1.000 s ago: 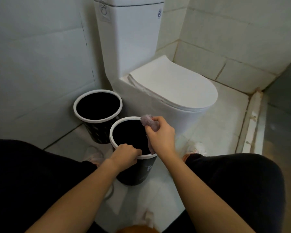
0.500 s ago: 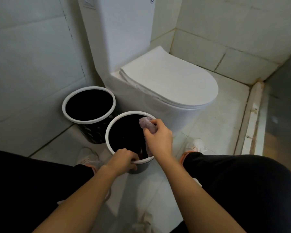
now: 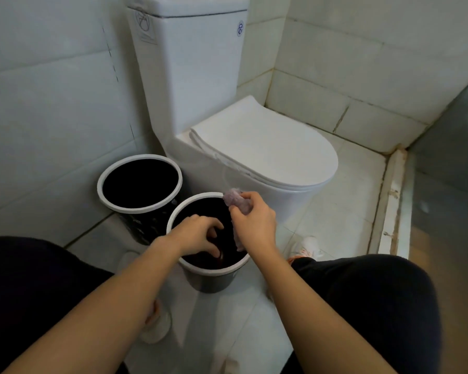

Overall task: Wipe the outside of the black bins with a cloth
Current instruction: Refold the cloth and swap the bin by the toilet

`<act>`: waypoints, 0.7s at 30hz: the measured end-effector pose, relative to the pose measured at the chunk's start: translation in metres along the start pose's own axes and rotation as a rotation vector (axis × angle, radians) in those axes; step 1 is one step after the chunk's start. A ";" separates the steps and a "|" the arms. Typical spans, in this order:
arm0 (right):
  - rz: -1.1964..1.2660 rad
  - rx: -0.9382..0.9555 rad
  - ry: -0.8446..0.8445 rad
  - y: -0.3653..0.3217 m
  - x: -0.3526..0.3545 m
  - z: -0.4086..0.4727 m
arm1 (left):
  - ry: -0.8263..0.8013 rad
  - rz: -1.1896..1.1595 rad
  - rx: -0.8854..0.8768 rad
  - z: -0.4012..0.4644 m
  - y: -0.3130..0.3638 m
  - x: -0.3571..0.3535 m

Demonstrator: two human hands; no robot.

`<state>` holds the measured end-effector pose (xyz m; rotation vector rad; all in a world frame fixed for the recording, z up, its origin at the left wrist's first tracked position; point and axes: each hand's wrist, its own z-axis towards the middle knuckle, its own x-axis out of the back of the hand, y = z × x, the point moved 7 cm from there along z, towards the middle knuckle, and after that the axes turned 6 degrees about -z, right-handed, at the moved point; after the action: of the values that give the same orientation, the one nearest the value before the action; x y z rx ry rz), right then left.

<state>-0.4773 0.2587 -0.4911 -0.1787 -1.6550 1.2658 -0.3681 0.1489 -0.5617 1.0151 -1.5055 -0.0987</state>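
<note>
Head view, near black bin (image 3: pixel 214 282) w/ white rim, upright, pale cloth (image 3: pixel 237 202) bunched

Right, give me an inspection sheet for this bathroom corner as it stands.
Surface: pale tiled floor, stained along the raised edge at right.
Job's things: near bin and far bin, both black with white rims, upright, close together by the toilet; pink cloth at the near bin's far rim.
Clutter: nothing seen.
Grippers: left hand reaches inside the near bin, fingers spread; right hand grips the cloth.
Cables: nothing seen.
Surroundings: white toilet, lid down; tiled walls; the person's dark trousers and light shoes.
</note>
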 end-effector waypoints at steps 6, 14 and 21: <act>-0.060 0.165 0.077 -0.056 0.036 0.036 | 0.259 -0.331 -0.119 0.016 0.053 0.119; 0.279 0.240 -0.007 -0.139 0.075 0.100 | 0.311 -0.923 -0.303 0.056 0.114 0.209; 0.607 0.205 -0.140 -0.132 0.078 0.159 | 0.182 -1.115 -0.461 0.115 0.130 0.230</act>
<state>-0.5809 0.1468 -0.3309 -0.5037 -1.6313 1.9300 -0.4997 0.0283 -0.3357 1.3125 -0.5564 -1.0538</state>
